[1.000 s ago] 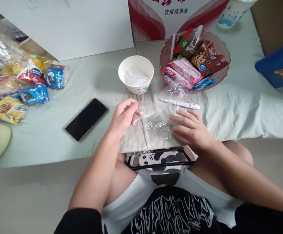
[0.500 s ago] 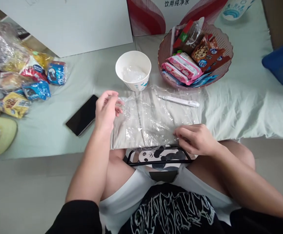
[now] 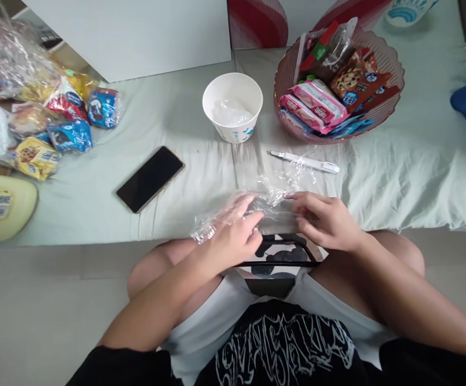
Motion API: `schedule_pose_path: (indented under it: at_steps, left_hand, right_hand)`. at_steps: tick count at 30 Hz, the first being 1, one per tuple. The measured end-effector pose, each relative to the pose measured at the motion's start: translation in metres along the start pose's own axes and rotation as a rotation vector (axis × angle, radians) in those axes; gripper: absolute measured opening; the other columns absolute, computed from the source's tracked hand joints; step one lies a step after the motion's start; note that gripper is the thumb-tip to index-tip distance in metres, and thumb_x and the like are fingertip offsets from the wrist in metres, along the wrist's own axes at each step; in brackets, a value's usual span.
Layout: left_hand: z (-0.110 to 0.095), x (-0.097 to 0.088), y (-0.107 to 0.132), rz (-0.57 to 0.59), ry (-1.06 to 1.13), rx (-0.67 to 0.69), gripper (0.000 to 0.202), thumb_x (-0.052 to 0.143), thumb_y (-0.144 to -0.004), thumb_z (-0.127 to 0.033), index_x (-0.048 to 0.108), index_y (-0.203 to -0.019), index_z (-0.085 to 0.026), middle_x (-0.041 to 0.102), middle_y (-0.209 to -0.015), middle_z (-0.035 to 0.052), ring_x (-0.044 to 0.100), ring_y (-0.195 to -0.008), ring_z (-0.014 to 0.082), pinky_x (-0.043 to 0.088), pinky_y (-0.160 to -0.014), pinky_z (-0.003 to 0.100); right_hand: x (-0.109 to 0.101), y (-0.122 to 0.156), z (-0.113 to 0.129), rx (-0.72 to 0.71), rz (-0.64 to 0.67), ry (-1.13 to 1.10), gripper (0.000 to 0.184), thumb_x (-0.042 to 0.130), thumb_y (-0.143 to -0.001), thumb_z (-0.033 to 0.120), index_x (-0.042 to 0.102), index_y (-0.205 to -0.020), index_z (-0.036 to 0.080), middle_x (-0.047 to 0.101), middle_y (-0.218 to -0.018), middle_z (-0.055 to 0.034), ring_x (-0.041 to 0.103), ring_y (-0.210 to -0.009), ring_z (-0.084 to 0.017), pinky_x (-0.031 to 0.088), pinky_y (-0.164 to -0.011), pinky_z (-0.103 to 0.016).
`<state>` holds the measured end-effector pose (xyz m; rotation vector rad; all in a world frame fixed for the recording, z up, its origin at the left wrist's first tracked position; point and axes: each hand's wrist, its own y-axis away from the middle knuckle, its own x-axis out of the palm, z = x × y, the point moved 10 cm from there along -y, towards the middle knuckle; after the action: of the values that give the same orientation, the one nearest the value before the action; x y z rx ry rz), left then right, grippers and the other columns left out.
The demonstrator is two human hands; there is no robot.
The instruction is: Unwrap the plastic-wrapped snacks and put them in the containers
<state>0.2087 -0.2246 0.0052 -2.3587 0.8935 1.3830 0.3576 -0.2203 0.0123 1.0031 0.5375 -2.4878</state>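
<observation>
L hand point(image 3: 235, 236), R hand point(image 3: 326, 222) laid flat on 1 plastic bag point(image 3: 275, 197); 1 phone point(image 3: 150, 178).

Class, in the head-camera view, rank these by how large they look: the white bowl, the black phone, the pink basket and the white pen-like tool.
1. pink basket
2. white bowl
3. black phone: roughly as long as the bowl is wide, but slimmer
4. white pen-like tool

Left hand point(image 3: 237, 231) flat, right hand point(image 3: 330, 222) curled, close together
</observation>
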Motion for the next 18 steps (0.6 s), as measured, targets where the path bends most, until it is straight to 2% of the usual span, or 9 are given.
schedule_pose_path:
  at_steps: [2, 5, 8, 9, 11, 13, 15, 16, 18]
  left_hand:
    - [0.017, -0.012, -0.003, -0.003, 0.122, -0.038, 0.033, 0.050, -0.093, -0.013, 0.076, -0.112, -0.020, 0.056, -0.154, 0.0139, 0.056, -0.142, 0.0339, 0.054, -0.114, 0.058]
    - [0.029, -0.033, -0.006, -0.084, 0.209, 0.015, 0.038, 0.047, -0.092, -0.010, 0.078, -0.110, -0.023, 0.057, -0.155, 0.0104, 0.055, -0.144, 0.0305, 0.052, -0.116, 0.059]
    - [0.023, -0.042, -0.005, -0.172, 0.209, 0.154, 0.040, 0.047, -0.090, -0.008, 0.079, -0.108, -0.023, 0.058, -0.153, 0.0106, 0.053, -0.145, 0.0292, 0.050, -0.117, 0.058]
    - [0.018, -0.042, -0.004, -0.194, 0.203, 0.214, 0.039, 0.048, -0.090, -0.007, 0.079, -0.108, -0.023, 0.057, -0.153, 0.0111, 0.053, -0.146, 0.0293, 0.050, -0.117, 0.058]
    - [0.006, -0.040, -0.002, -0.217, 0.193, 0.331, 0.039, 0.050, -0.088, -0.007, 0.078, -0.109, -0.023, 0.058, -0.153, 0.0116, 0.051, -0.147, 0.0299, 0.050, -0.117, 0.059]
    - [-0.004, -0.037, -0.001, -0.212, 0.186, 0.404, 0.041, 0.054, -0.084, -0.007, 0.077, -0.113, -0.025, 0.059, -0.151, 0.0110, 0.051, -0.147, 0.0300, 0.051, -0.115, 0.059]
    - [-0.011, -0.036, 0.002, -0.196, 0.183, 0.416, 0.042, 0.058, -0.082, -0.011, 0.075, -0.118, -0.025, 0.063, -0.148, 0.0115, 0.054, -0.145, 0.0311, 0.053, -0.113, 0.060]
    - [-0.015, -0.038, 0.005, -0.190, 0.193, 0.426, 0.041, 0.062, -0.081, -0.017, 0.074, -0.119, -0.025, 0.065, -0.145, 0.0123, 0.056, -0.142, 0.0326, 0.053, -0.112, 0.061]
    - [-0.017, -0.046, 0.015, -0.201, 0.273, 0.420, 0.039, 0.068, -0.081, -0.040, 0.075, -0.116, -0.025, 0.072, -0.133, 0.0124, 0.065, -0.131, 0.0348, 0.057, -0.107, 0.061]
  right_hand:
    - [-0.002, 0.001, 0.005, -0.069, -0.003, -0.028, 0.024, 0.061, -0.093, 0.034, 0.061, -0.114, 0.023, 0.075, -0.121, -0.0115, 0.075, -0.093, -0.022, 0.058, -0.071, -0.036]
    - [-0.020, 0.004, -0.007, -0.054, -0.175, -0.121, 0.033, 0.054, -0.098, 0.049, 0.063, -0.121, 0.026, 0.072, -0.121, -0.0122, 0.070, -0.110, -0.029, 0.058, -0.091, -0.047]
    - [-0.041, 0.013, -0.049, 0.167, -0.444, -0.201, 0.036, 0.062, -0.096, 0.047, 0.058, -0.128, 0.031, 0.065, -0.128, -0.0112, 0.067, -0.112, -0.027, 0.059, -0.087, -0.043]
    - [-0.043, 0.014, -0.059, 0.220, -0.486, -0.230, 0.046, 0.069, -0.092, 0.047, 0.053, -0.133, 0.033, 0.061, -0.135, -0.0113, 0.067, -0.112, -0.026, 0.060, -0.085, -0.041]
    - [-0.041, 0.011, -0.071, 0.270, -0.471, -0.326, 0.068, 0.078, -0.085, 0.048, 0.044, -0.143, 0.035, 0.058, -0.142, -0.0121, 0.067, -0.112, -0.026, 0.061, -0.082, -0.040]
    - [-0.034, 0.006, -0.075, 0.337, -0.393, -0.427, 0.066, 0.080, -0.082, 0.049, 0.048, -0.138, 0.032, 0.067, -0.127, -0.0108, 0.070, -0.100, -0.025, 0.060, -0.076, -0.039]
    - [-0.027, 0.005, -0.078, 0.463, -0.306, -0.450, 0.040, 0.078, -0.084, 0.046, 0.061, -0.115, 0.026, 0.072, -0.095, -0.0055, 0.069, -0.077, -0.021, 0.056, -0.062, -0.034]
    - [-0.028, 0.006, -0.080, 0.523, -0.297, -0.431, 0.029, 0.077, -0.085, 0.045, 0.063, -0.101, 0.024, 0.069, -0.081, -0.0027, 0.064, -0.066, -0.018, 0.052, -0.056, -0.032]
    - [-0.037, 0.011, -0.081, 0.592, -0.373, -0.376, 0.025, 0.076, -0.085, 0.044, 0.061, -0.084, 0.023, 0.063, -0.069, 0.0007, 0.057, -0.056, -0.014, 0.045, -0.051, -0.029]
